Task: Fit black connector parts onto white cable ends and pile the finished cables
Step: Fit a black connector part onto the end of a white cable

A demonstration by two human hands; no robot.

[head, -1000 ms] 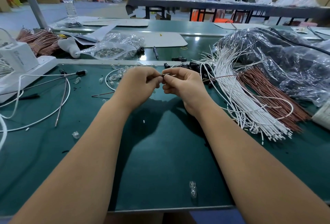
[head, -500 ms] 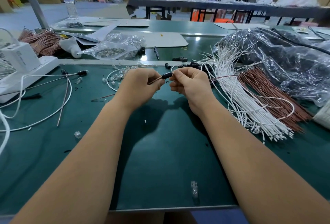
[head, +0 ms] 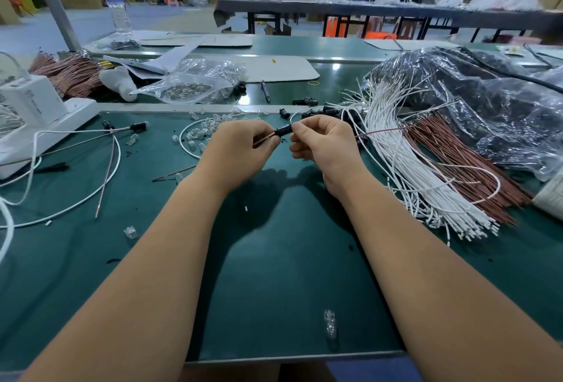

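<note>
We are holding a black connector [head: 283, 130] just above the green bench [head: 274, 259], between our two hands, and it is showing far more than it did a second ago, when our fingertips were hiding nearly all of it. Our left hand [head: 240, 150] is pinching the thin wire running into its left end, fingers curled tight; our right hand [head: 323, 145] is pinching the connector's right end, thumb and forefinger clamped on it. The hands are drawing slightly apart, which suggests the part is seating on the wire. The wire at the left looks reddish-brown; whether a white cable is also in the grip, we cannot tell. The white cables [head: 405, 168] are lying in a bundle to the right, beside brown wires [head: 457, 162]. Spare connectors [head: 320, 112] are sitting just beyond our right hand.
</note>
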